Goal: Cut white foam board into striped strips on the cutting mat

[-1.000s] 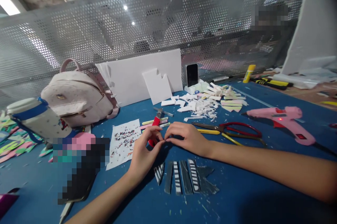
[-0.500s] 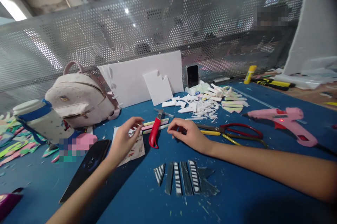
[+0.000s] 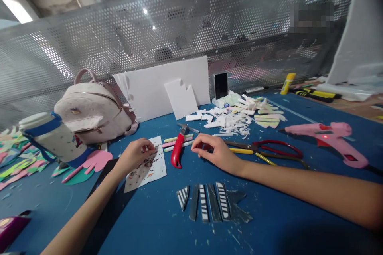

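My left hand (image 3: 133,155) rests on a white paper sheet (image 3: 149,167) strewn with tiny coloured scraps, fingers curled and pinched at its top edge. What it pinches is too small to make out. My right hand (image 3: 213,152) lies on the blue table just right of a red utility knife (image 3: 177,151), fingers bent with thumb and forefinger pinched together. In front of both hands lies a row of black-and-white striped strips (image 3: 212,205).
Red-handled scissors (image 3: 269,152) and a pink glue gun (image 3: 329,137) lie to the right. White foam scraps (image 3: 236,117) and a white board (image 3: 155,87) stand behind. A backpack (image 3: 92,111), a bottle (image 3: 50,137) and a dark phone (image 3: 100,177) are at left.
My hands, first pinched together at the knife, have parted. The left hand moved left onto the scrap-strewn paper; the right hand stayed near the knife.
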A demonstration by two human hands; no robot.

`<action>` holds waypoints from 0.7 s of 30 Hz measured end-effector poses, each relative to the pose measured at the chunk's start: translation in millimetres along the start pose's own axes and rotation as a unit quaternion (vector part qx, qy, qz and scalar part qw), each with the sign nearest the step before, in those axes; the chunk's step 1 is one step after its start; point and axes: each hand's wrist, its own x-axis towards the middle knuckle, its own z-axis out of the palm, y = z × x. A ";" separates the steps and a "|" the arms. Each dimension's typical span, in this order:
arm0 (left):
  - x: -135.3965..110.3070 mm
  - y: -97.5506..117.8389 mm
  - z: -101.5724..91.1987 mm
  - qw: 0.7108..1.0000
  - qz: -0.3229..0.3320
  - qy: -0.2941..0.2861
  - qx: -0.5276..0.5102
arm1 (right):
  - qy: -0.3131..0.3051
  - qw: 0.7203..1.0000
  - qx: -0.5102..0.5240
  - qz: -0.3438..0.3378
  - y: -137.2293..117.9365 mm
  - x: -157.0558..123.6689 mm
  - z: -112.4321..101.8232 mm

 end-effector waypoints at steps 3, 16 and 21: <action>-0.6 0.9 -1.8 1.000 0.000 -0.016 -0.001 | 0.002 1.000 -0.008 -0.002 0.0 0.2 0.0; -1.6 6.0 1.4 0.999 -0.015 0.029 -0.043 | 0.003 0.999 -0.034 -0.020 -0.1 -0.3 -0.2; 0.0 20.8 1.2 0.988 -0.030 0.075 -0.135 | 0.007 0.998 -0.048 -0.036 0.5 -0.5 0.5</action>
